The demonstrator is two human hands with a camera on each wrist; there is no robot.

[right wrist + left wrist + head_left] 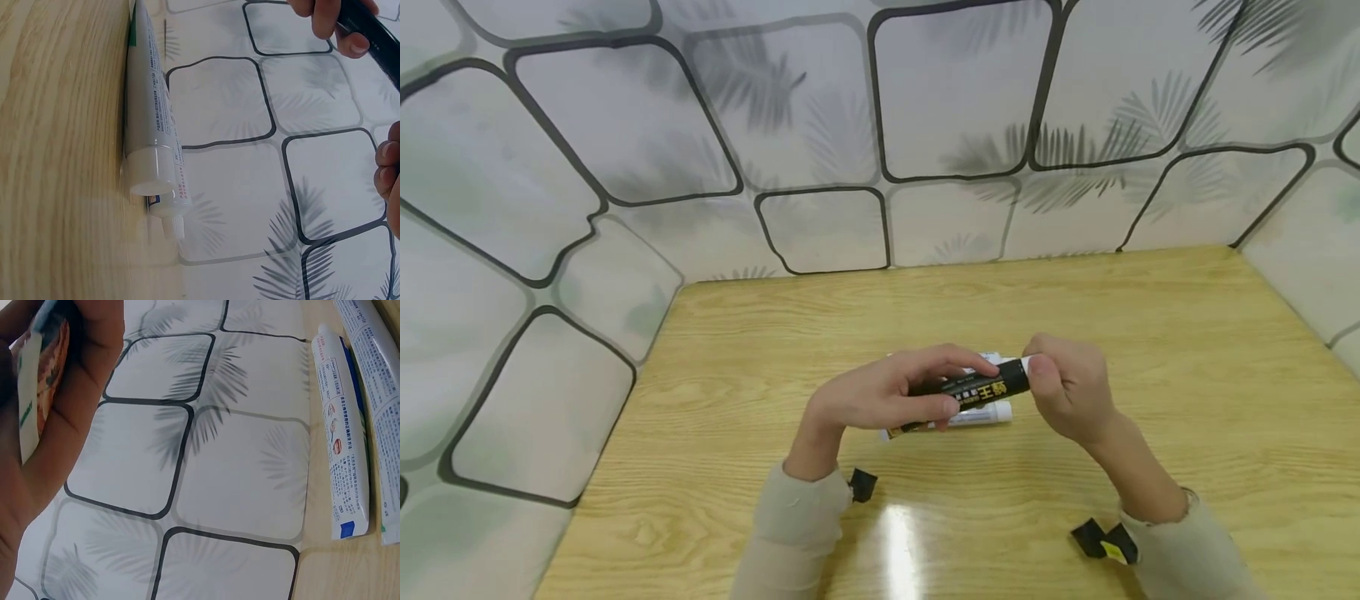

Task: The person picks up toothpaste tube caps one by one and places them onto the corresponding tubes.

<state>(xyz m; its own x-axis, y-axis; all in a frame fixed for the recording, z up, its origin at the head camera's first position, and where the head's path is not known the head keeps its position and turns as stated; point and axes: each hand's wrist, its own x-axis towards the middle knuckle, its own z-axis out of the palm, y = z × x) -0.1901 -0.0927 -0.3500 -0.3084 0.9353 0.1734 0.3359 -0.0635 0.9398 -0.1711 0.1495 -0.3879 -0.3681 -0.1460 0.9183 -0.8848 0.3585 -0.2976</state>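
Observation:
A black toothpaste tube [976, 390] with gold lettering is held slanted above the table, its right end higher. My left hand [891, 392] grips its body, thumb on the near side and fingers over the far side. At the tube's right end, my right hand [1072, 389] holds the white cap, most of which its curled fingers hide. In the left wrist view the tube's flat end [47, 381] shows orange and white inside the left palm. Beneath the hands lie two white toothpaste tubes, the nearer [988, 414] and the farther [985, 362], partly covered in the head view.
The wood-grain table [737, 358] meets a patterned wall covering [820, 229] at the back and both sides. Black tabs stick out by the sleeves, one by the left cuff [862, 485] and a pair by the right cuff [1105, 542].

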